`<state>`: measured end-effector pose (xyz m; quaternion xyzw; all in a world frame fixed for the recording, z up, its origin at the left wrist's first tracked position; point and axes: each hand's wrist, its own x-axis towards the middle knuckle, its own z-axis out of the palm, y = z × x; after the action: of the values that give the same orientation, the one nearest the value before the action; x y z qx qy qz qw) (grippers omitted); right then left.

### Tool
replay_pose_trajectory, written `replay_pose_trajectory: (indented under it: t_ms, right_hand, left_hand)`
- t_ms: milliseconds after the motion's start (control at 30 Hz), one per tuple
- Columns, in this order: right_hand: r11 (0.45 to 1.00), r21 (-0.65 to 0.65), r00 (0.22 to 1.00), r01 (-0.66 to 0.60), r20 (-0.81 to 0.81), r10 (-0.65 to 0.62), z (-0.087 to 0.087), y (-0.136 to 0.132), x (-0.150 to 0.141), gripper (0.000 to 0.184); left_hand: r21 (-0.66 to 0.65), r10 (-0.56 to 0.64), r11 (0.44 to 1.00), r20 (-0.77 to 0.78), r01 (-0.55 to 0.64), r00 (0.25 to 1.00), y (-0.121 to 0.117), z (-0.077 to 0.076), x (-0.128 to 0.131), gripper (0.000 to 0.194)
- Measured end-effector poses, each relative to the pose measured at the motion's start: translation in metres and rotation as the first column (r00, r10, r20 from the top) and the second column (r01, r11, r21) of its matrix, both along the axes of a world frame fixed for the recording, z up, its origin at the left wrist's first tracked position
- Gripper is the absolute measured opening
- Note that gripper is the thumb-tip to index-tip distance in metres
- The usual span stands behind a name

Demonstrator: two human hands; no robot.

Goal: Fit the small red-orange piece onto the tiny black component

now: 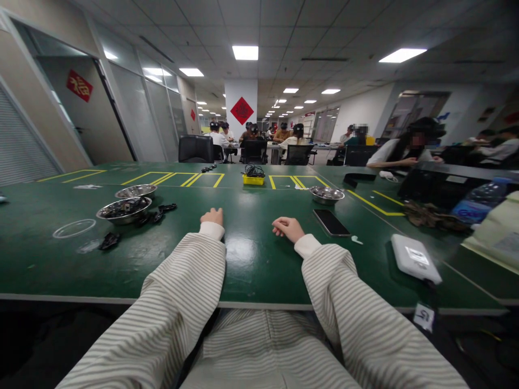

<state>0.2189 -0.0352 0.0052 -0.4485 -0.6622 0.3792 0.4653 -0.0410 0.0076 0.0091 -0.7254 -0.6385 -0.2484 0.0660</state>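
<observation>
My left hand (212,216) rests on the green table (251,259), its fingers bent down against the surface. My right hand (288,228) lies on its side to the right, fingers loosely curled in, with nothing seen in them. A gap of bare tabletop separates the two hands. Nearest to my right hand is a black phone (331,222), lying flat, with a white earbud (357,240) close by. Left of my left hand, black parts (156,216) lie beside a steel bowl (130,220) filled with similar dark pieces.
Another steel bowl (135,190) stands behind the filled one; a third steel bowl (327,198) is at right. A yellow box (253,180) holds black cable. A white power bank (416,259) and a water bottle (480,202) sit right. A person (399,151) sits across.
</observation>
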Motion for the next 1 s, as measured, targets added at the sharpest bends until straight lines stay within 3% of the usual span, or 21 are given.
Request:
replay_pose_trajectory:
  t_ms: [67, 167, 300, 367, 433, 467, 500, 567, 667, 800, 900, 1000]
  right_hand:
    - [1.000, -0.001, 1.000, -0.003, 0.012, 0.003, -0.001, 0.000, 0.000, 0.016]
    - [1.000, -0.001, 0.999, -0.008, 0.031, 0.008, -0.003, 0.001, -0.001, 0.015]
    - [1.000, -0.005, 0.998, -0.015, 0.053, 0.015, -0.004, 0.002, -0.002, 0.015]
    - [1.000, -0.009, 0.998, -0.012, 0.059, 0.012, -0.003, 0.001, -0.001, 0.015]
    - [1.000, -0.014, 0.998, -0.008, 0.061, 0.008, -0.002, 0.001, -0.001, 0.014]
    - [1.000, -0.017, 0.998, -0.006, 0.060, 0.007, -0.002, 0.000, -0.001, 0.014]
    - [1.000, -0.020, 0.998, -0.006, 0.060, 0.007, -0.002, 0.000, -0.001, 0.014]
    - [1.000, -0.028, 0.998, -0.008, 0.057, 0.010, -0.002, -0.001, -0.001, 0.013]
    - [0.999, -0.040, 0.999, -0.012, 0.049, 0.014, -0.002, -0.001, -0.001, 0.013]
    - [0.998, -0.059, 0.999, -0.030, 0.024, 0.031, -0.002, -0.001, -0.001, 0.013]
    - [0.995, -0.078, 0.998, -0.063, -0.013, 0.062, -0.001, -0.001, -0.002, 0.016]
    - [0.988, -0.100, 0.991, -0.118, -0.066, 0.112, -0.001, -0.001, -0.005, 0.023]
  left_hand:
    - [0.007, -0.160, 0.987, -0.043, 0.161, 0.986, -0.011, -0.003, 0.027, 0.029]
    - [-0.036, -0.392, 0.920, -0.087, 0.390, 0.916, -0.025, -0.010, 0.066, 0.030]
    - [-0.089, -0.506, 0.862, -0.105, 0.498, 0.856, -0.030, -0.012, 0.085, 0.033]
    - [-0.087, -0.404, 0.914, -0.121, 0.396, 0.906, -0.028, -0.007, 0.077, 0.040]
    - [-0.093, -0.155, 0.985, -0.146, 0.143, 0.977, -0.025, 0.001, 0.059, 0.039]
    - [-0.105, -0.016, 0.994, -0.158, -0.001, 0.987, -0.023, 0.005, 0.048, 0.036]
    - [-0.125, 0.101, 0.984, -0.168, -0.123, 0.981, -0.020, 0.009, 0.037, 0.032]
    - [-0.187, 0.222, 0.949, -0.177, -0.254, 0.959, -0.016, 0.014, 0.015, 0.028]
    - [-0.276, 0.238, 0.920, -0.177, -0.280, 0.955, -0.008, 0.017, -0.005, 0.029]
    - [-0.283, 0.078, 0.952, -0.127, -0.112, 0.989, -0.004, 0.012, 0.001, 0.027]
    - [-0.202, -0.134, 0.972, -0.062, 0.119, 0.989, -0.011, 0.007, 0.026, 0.023]
    - [-0.077, -0.319, 0.945, 0.001, 0.318, 0.948, -0.023, 0.002, 0.056, 0.025]
